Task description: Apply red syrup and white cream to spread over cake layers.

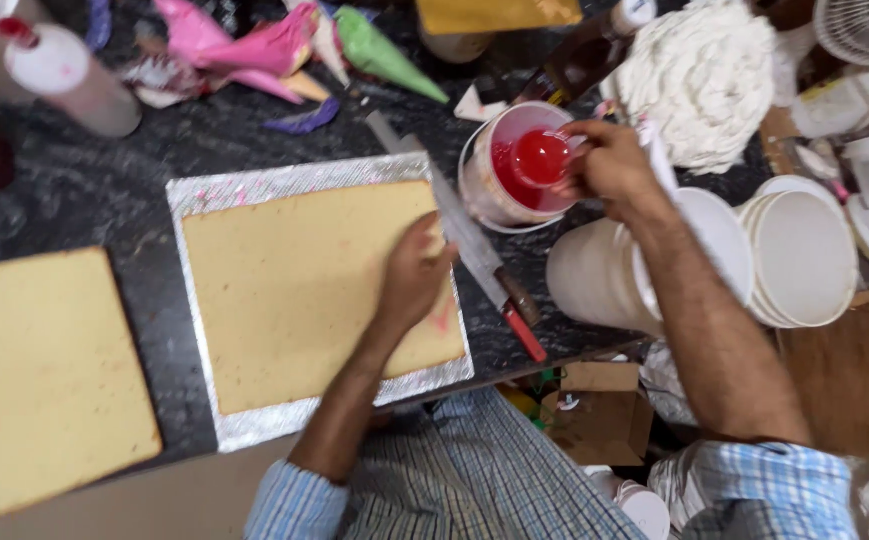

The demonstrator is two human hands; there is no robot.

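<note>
A rectangular yellow sponge cake (299,285) lies on a silver foil board (254,425) on the dark counter. My left hand (412,275) rests flat on the cake's right side. My right hand (609,165) holds a small scoop full of red syrup (542,157) over a round tub of the same red liquid (499,195). A long knife (474,240) with a red-brown handle lies between the cake board and the tub.
A second sponge slab (39,385) sits at the left. Piping bags (284,45) in pink and green lie at the back. A mound of white cream (704,75), stacked white tubs (804,255), a squeeze bottle (69,75) and cardboard boxes (599,405) are around.
</note>
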